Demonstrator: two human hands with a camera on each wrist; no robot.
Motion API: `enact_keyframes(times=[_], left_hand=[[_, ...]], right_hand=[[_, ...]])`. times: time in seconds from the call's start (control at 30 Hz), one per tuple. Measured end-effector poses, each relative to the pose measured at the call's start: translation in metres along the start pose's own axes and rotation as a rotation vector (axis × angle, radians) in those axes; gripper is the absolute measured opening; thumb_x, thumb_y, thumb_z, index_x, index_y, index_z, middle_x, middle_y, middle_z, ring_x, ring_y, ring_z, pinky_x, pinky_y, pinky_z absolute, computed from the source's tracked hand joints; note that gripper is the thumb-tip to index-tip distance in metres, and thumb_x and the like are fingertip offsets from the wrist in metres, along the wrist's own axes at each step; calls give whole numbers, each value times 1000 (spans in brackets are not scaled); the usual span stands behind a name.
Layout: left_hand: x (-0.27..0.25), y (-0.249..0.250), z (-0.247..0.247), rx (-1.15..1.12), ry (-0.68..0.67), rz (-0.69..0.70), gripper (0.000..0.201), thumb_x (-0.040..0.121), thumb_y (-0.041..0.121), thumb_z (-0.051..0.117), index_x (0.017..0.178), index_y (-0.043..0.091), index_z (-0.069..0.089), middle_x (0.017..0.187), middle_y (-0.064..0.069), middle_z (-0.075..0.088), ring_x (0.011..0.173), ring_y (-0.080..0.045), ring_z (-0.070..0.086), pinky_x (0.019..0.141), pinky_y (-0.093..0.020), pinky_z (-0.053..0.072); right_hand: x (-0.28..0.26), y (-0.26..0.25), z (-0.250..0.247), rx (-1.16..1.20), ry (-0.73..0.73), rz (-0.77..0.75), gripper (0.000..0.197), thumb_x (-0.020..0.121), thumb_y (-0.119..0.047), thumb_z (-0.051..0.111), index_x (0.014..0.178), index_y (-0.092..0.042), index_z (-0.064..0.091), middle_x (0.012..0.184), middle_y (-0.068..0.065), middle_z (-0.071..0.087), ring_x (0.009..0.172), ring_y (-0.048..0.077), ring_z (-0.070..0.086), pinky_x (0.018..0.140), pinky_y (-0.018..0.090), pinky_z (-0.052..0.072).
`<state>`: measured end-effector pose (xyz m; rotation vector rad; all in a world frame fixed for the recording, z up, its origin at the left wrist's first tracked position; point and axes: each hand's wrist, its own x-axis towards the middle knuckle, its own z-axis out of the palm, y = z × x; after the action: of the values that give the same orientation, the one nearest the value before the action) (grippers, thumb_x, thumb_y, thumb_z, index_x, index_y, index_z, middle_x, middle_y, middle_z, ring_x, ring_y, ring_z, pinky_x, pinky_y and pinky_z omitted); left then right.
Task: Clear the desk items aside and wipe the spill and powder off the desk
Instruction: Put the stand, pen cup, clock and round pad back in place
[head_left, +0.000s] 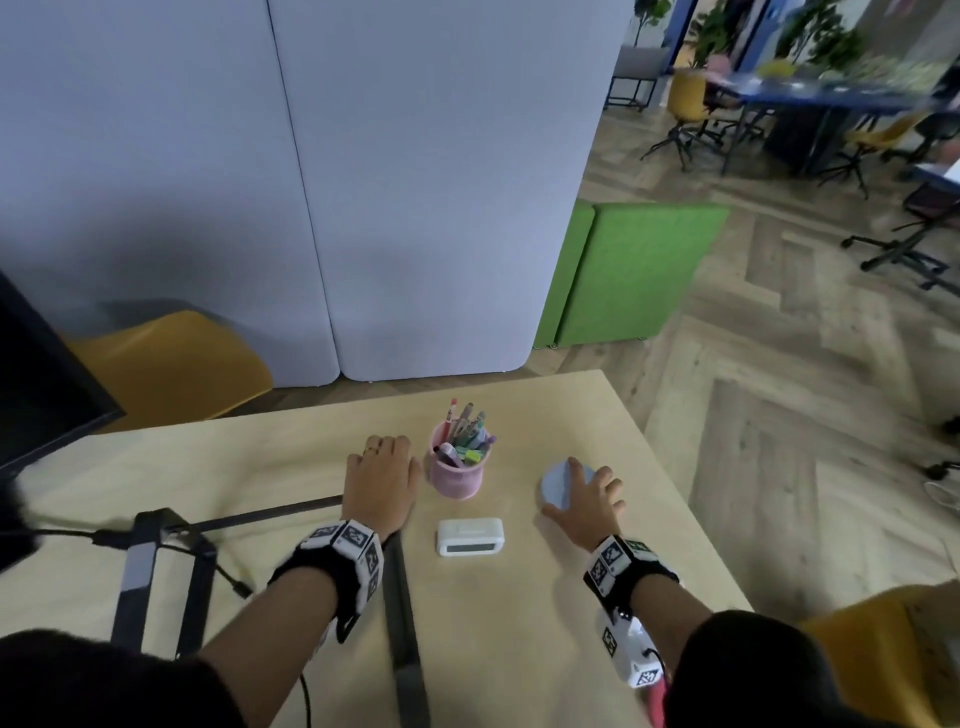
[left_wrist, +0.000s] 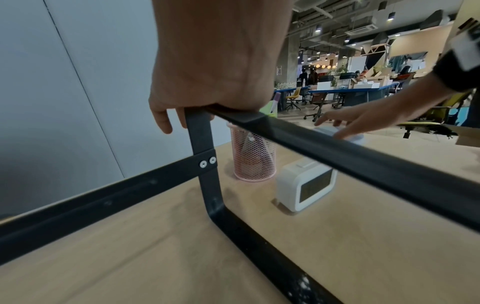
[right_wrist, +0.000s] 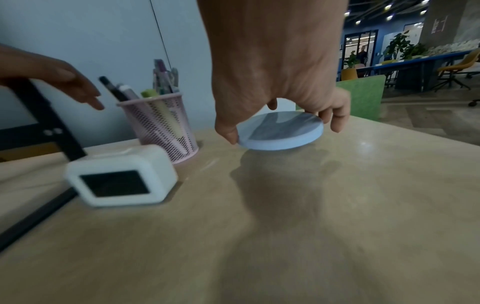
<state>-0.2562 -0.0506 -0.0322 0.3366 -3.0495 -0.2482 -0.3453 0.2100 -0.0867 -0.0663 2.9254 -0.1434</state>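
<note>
On the wooden desk (head_left: 519, 623) a round blue coaster (head_left: 558, 488) (right_wrist: 280, 133) lies at the right. My right hand (head_left: 587, 493) (right_wrist: 280, 115) pinches its rim, thumb on the near edge and fingers on the far edge. A pink mesh pen cup (head_left: 456, 475) (left_wrist: 253, 162) (right_wrist: 166, 131) stands mid-desk, with a white digital clock (head_left: 470, 537) (left_wrist: 303, 185) (right_wrist: 119, 176) in front of it. My left hand (head_left: 387, 457) (right_wrist: 85, 96) rests on the top corner of a black metal stand (head_left: 161, 540) (left_wrist: 205, 164), fingers loosely straight. Whitish specks (left_wrist: 301, 286) dot the stand's foot.
A black monitor (head_left: 41, 384) sits at the desk's left, with a cable (head_left: 234, 582) running under the stand. Grey partition panels (head_left: 415, 208) and a yellow chair (head_left: 171, 364) are behind the desk. The desk's right edge is close beyond the coaster.
</note>
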Motion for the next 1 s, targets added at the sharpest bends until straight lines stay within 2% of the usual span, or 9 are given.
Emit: enact_keyframes(times=[0.1,0.17,0.3,0.47,0.67,0.87,1.0], left_hand=[[-14,4,-1,-16,-39,31,31,89,25,43,107,5,58,108,-14,61,103,-32,56,76,-41,47],[-20,5,-1,-11,-59,42,35,91,24,46,119,3,51,123,-15,54,115,-31,49,85,-42,43],[-31,7,-2,9,-68,65,46,93,24,45,133,2,39,139,-15,42,129,-28,39,97,-42,37],[-37,7,0,66,-84,74,47,96,26,40,137,5,32,147,-12,30,136,-27,29,104,-42,32],[-41,7,1,93,-81,86,47,95,26,39,138,6,30,150,-11,27,142,-25,20,107,-42,30],[-45,5,-3,115,-144,114,53,99,30,33,145,8,20,157,-9,12,147,-25,3,113,-44,21],[-53,-4,-2,146,-169,182,55,99,33,27,147,10,17,159,-4,5,147,-24,-5,116,-44,17]], right_hand=[[-34,8,12,40,-30,-7,83,78,-56,60,143,-22,22,130,20,30,116,37,35,92,47,42],[-52,12,17,48,-33,4,84,77,-55,61,143,-21,22,129,20,31,115,38,36,91,46,41],[-77,16,24,61,-40,13,84,78,-54,62,144,-20,22,129,21,31,115,38,36,93,46,39],[-92,13,28,64,-34,-2,85,77,-54,63,143,-19,22,129,21,31,113,37,37,90,44,39],[-100,6,41,48,-76,-18,85,77,-53,63,143,-19,21,132,20,29,116,37,36,91,42,39],[-98,5,47,46,-136,9,85,77,-52,64,143,-21,21,136,18,25,120,36,34,95,42,37],[-99,3,41,42,-176,37,88,77,-54,62,144,-21,16,140,18,23,125,38,31,104,48,30]])
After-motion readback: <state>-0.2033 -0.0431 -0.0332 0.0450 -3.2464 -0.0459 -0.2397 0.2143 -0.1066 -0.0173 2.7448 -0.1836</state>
